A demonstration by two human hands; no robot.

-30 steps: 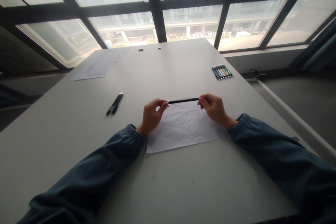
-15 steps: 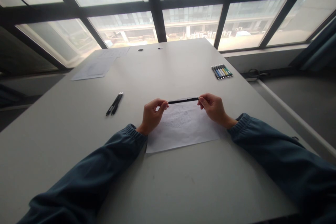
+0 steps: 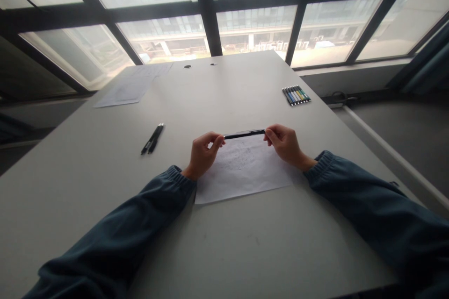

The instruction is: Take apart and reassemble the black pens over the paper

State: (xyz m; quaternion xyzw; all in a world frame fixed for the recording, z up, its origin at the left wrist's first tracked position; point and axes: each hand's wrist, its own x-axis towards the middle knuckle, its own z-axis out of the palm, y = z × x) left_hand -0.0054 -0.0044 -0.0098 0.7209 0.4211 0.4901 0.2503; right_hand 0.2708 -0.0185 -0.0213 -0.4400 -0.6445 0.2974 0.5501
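A black pencil point(image 3: 244, 134) is held level in the air between both hands, just above the far edge of a sheet of paper point(image 3: 245, 180) with a faint sketch on it. The left hand point(image 3: 203, 154) has its grip pinched shut on the pencil's left end, thumb and fingertips closed around it. The right hand point(image 3: 286, 145) has its grip closed the same way on the right end. The sheet lies flat on the grey desk point(image 3: 228, 243), near the middle and towards its near edge. Two black pens point(image 3: 153, 138) lie side by side towards the desk's left edge. A row of coloured pens point(image 3: 296, 95) sits by the right edge, and loose papers point(image 3: 131, 86) lie at the far left corner.
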